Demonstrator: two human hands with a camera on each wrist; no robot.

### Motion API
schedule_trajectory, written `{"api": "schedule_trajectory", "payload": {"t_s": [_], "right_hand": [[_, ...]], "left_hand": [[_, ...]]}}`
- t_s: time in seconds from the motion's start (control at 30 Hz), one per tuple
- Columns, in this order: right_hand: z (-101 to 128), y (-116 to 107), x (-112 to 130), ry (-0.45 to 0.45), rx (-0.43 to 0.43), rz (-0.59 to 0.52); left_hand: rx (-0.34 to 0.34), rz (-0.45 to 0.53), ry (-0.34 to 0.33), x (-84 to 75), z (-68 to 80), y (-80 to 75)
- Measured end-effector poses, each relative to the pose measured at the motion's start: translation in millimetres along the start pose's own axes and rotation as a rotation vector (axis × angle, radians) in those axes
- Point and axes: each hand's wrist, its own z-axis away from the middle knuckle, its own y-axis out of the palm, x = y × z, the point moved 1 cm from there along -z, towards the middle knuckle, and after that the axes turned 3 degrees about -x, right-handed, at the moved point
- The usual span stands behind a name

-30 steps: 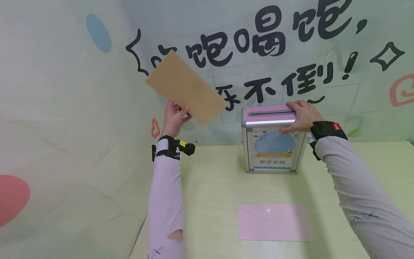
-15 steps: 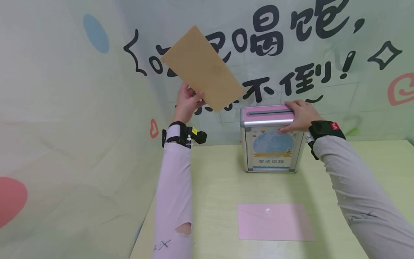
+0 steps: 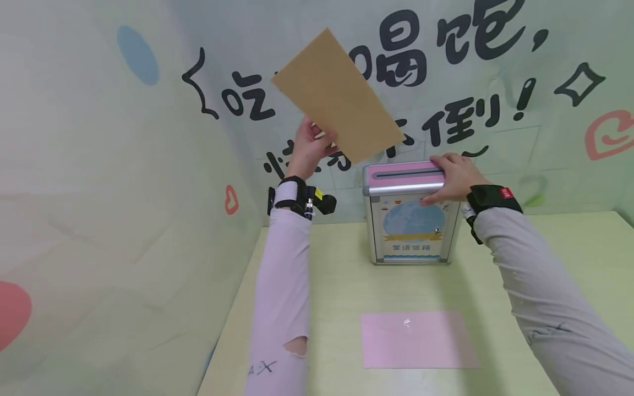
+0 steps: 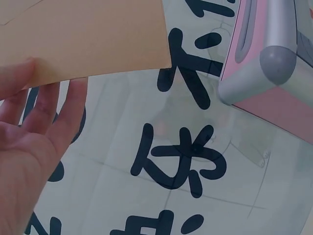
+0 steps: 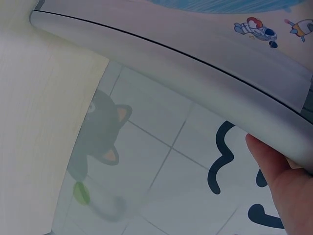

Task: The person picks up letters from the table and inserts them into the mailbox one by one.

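A brown paper envelope point(image 3: 342, 99) is up in the air at a tilt, its lower edge pinched by my left hand point(image 3: 309, 146). In the left wrist view the thumb lies on the near face of the envelope point(image 4: 107, 39), with fingers behind it. Its lower right corner overlaps the wall just above the letter box. That letter box point(image 3: 413, 225) stands upright on the table, with a pink top and a long slot point(image 3: 408, 173). My right hand point(image 3: 458, 176) grips the box's top right end, thumb on the front and fingers over the top.
A pink envelope point(image 3: 418, 340) lies flat on the pale wooden table point(image 3: 332, 286) in front of the box. Close behind the box rises a wall point(image 3: 555, 137) with large black lettering. Another wall point(image 3: 124, 220) borders the table on the left.
My left hand has carried the brown envelope rightward and upward, towards the letter box. The right hand keeps its grip on the box, which stays in place.
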Motion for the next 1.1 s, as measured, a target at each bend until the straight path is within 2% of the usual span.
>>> {"api": "schedule_trajectory", "payload": {"t_s": [0.17,0.37,0.57,0.7,0.87,1.1], "right_hand": [[-1,1,-4,0.000,-0.004,0.003],[-3,5,-10,-0.008,-0.018,-0.004],[-5,8,-13,0.004,-0.018,-0.017],[-5,8,-14,0.001,-0.018,-0.010],[-6,8,-15,-0.021,-0.031,0.002],[-6,7,-13,-0.021,-0.031,-0.003]], "left_hand": [[0.017,-0.002,-0.022,-1.3,-4.1,16.1],[0.035,0.049,-0.009,4.1,-6.1,33.5],[0.067,0.069,0.007,12.1,-8.8,44.0],[0.090,0.028,0.022,19.8,-10.2,48.5],[0.122,-0.010,0.009,29.5,-10.8,52.4],[0.147,-0.093,0.015,35.9,-11.6,54.3]]}}
